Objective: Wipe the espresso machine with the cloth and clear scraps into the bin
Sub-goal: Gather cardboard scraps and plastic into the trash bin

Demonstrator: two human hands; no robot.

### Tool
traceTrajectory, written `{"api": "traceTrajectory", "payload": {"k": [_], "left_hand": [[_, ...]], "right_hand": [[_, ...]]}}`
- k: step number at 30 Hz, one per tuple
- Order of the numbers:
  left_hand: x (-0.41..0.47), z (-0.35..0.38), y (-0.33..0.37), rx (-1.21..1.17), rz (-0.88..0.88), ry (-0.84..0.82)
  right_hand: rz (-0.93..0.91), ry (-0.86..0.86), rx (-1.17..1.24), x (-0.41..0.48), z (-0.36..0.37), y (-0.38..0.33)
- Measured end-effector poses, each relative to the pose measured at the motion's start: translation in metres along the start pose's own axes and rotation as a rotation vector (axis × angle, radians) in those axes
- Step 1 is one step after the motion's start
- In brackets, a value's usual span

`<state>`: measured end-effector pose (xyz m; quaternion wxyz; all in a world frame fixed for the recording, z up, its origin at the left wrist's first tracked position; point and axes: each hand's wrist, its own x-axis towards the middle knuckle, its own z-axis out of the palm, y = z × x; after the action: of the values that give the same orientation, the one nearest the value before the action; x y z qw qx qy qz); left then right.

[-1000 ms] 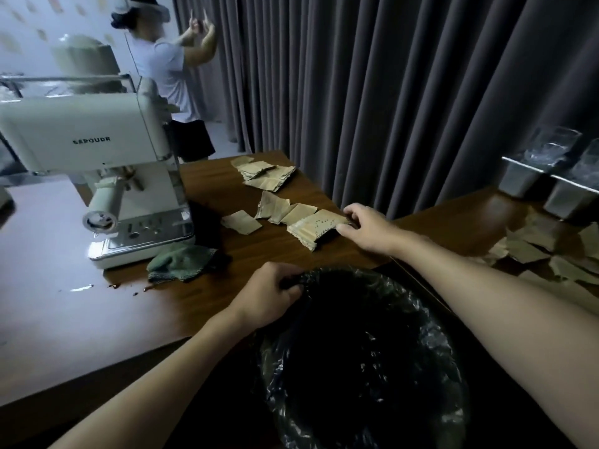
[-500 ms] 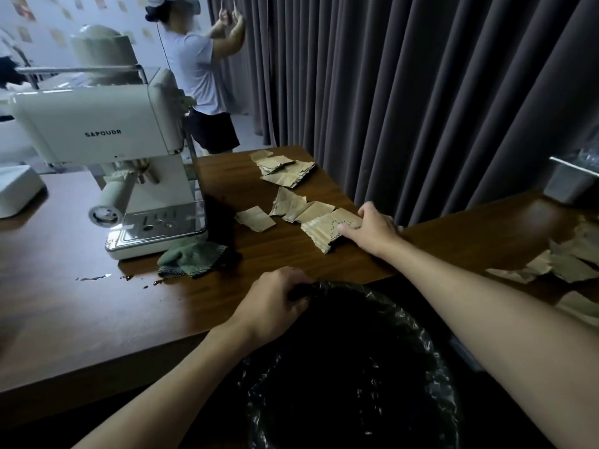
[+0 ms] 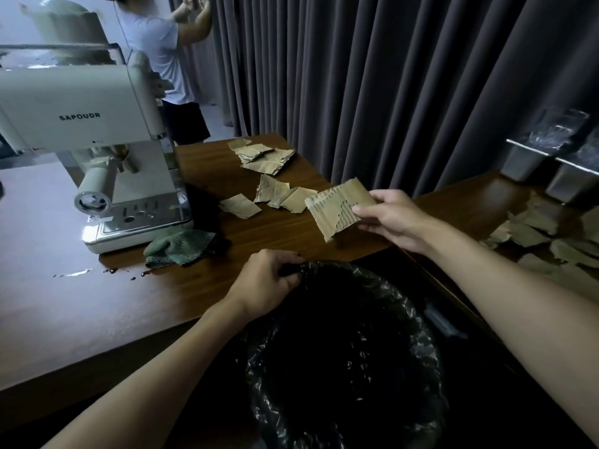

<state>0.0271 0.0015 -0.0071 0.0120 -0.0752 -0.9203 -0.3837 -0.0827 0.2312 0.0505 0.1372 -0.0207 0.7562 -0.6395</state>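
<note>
My right hand point(image 3: 393, 220) pinches a torn cardboard scrap point(image 3: 337, 210) and holds it lifted above the wooden table point(image 3: 81, 312), near its right corner. My left hand point(image 3: 267, 283) grips the rim of the bin point(image 3: 343, 358), which is lined with a black plastic bag and stands below the table's front edge. A cream espresso machine point(image 3: 87, 131) stands at the left. A crumpled green cloth point(image 3: 181, 246) lies against its base. More cardboard scraps point(image 3: 275, 196) lie on the table behind the lifted one.
Another pile of scraps point(image 3: 264, 157) lies at the table's far end. A second table point(image 3: 470, 205) at the right carries torn scraps point(image 3: 551, 238) and metal containers point(image 3: 531, 157). Dark drops point(image 3: 111, 271) mark the table near the cloth. A person point(image 3: 162, 59) stands by the grey curtain.
My right hand has lifted the cardboard scrap off the table and turned it up. My left hand stays on the bin's rim. The view has shifted closer.
</note>
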Motion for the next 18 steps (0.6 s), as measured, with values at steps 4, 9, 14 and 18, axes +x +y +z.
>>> {"api": "traceTrajectory", "payload": {"k": [4, 9, 14, 18], "left_hand": [[0.001, -0.001, -0.003, -0.036, -0.014, 0.004], [0.002, 0.004, -0.003, -0.009, -0.043, 0.064], [0.0, 0.007, 0.001, -0.002, -0.088, 0.089], [-0.004, 0.008, 0.004, -0.011, -0.114, 0.093]], "right_hand": [[0.014, -0.246, 0.033, -0.052, -0.023, -0.011], [0.032, -0.451, -0.271, -0.075, -0.04, -0.012], [-0.06, -0.695, -0.688, -0.054, -0.032, -0.016], [-0.133, -0.777, -0.708, -0.022, -0.024, -0.02]]}}
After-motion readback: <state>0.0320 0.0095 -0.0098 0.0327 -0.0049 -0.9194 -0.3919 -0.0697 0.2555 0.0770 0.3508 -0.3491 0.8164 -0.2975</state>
